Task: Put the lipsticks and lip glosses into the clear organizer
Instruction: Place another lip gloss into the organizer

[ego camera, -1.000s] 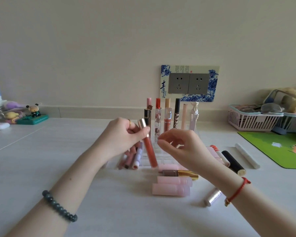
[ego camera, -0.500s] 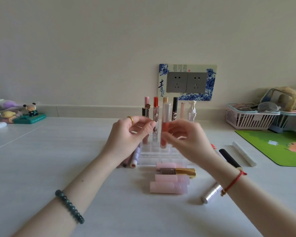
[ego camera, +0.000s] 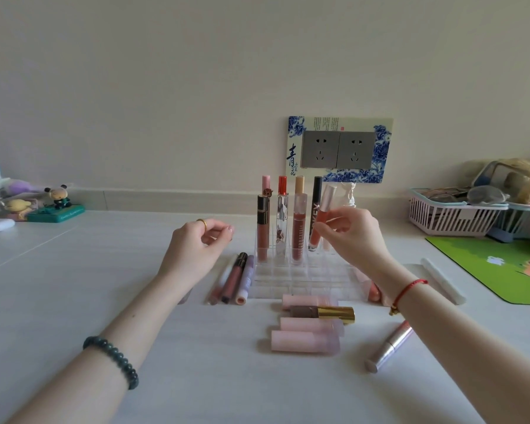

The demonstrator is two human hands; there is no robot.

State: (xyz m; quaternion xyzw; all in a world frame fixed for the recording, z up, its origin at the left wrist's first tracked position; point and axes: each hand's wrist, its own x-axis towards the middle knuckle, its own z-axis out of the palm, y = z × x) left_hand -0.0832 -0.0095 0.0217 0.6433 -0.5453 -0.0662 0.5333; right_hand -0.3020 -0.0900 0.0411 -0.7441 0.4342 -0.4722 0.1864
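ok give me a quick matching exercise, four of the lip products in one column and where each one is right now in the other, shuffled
Things
1. coral lip gloss
2. gold-capped lipstick
3. black tube
4. silvery pink tube

Places
A. standing in the back row of the clear organizer
B. lying alone on the table, at the near right
C. pinched in the right hand
D. lying between pale pink tubes in front of the organizer

Pairs: 1-C, 2-D, 3-A, 4-B

Clear organizer (ego camera: 300,278), frame centre, holds upright glosses (ego camera: 299,223) in its back row, a pink-capped gloss (ego camera: 325,205) tilted beside them; pink lipsticks (ego camera: 306,341) lie below
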